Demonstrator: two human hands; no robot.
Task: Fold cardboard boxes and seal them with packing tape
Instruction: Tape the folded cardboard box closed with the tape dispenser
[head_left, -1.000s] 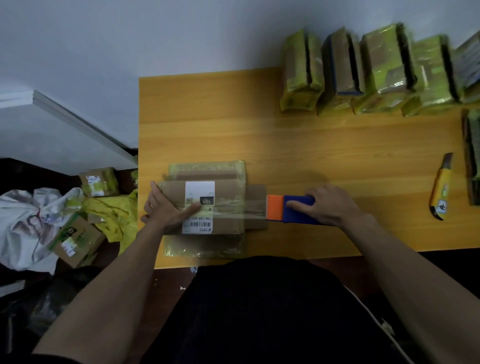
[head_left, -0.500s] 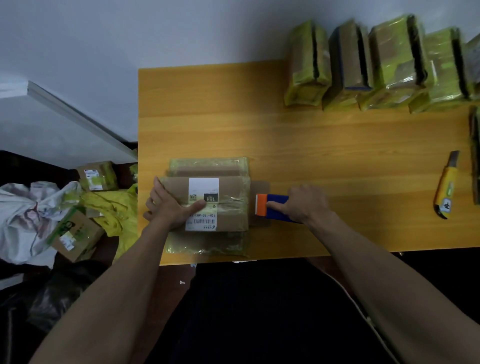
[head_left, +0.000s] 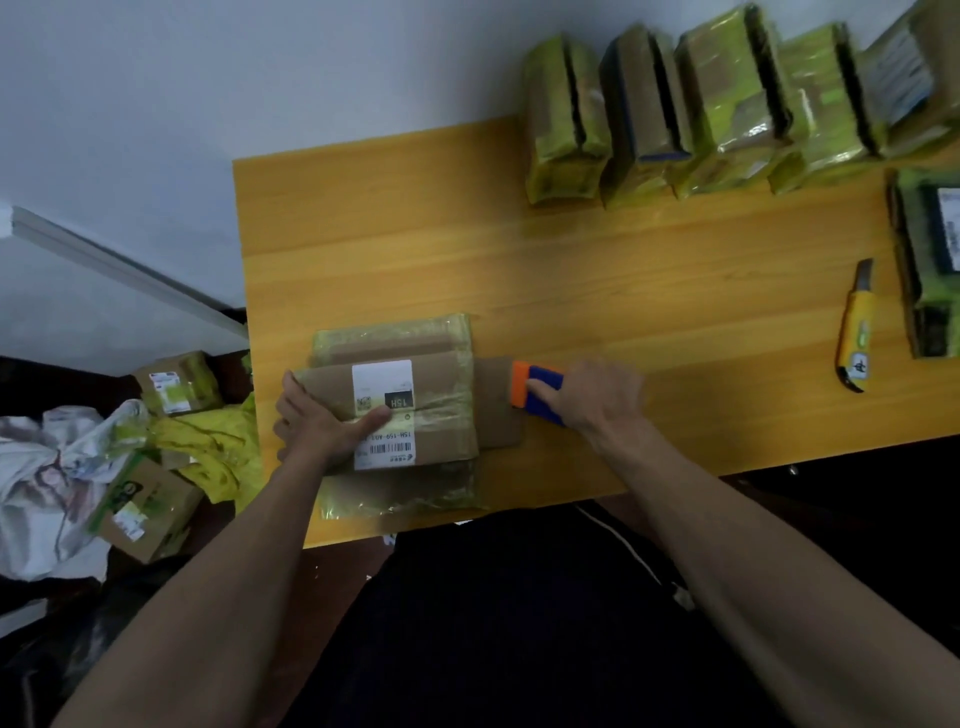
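The flat brown cardboard box with a white label lies at the desk's near left corner, long axis left-right. Our left hand presses it, fingers straight. Just right of it, our right hand grips the blue-orange tape dispenser, now slightly farther from the box than 0.5 s ago.

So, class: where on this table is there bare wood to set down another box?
Bare table lies between the box under the left hand and the row of wrapped packages, reaching right to the yellow knife. The back-left corner is bare too. The right edge and back right are crowded.
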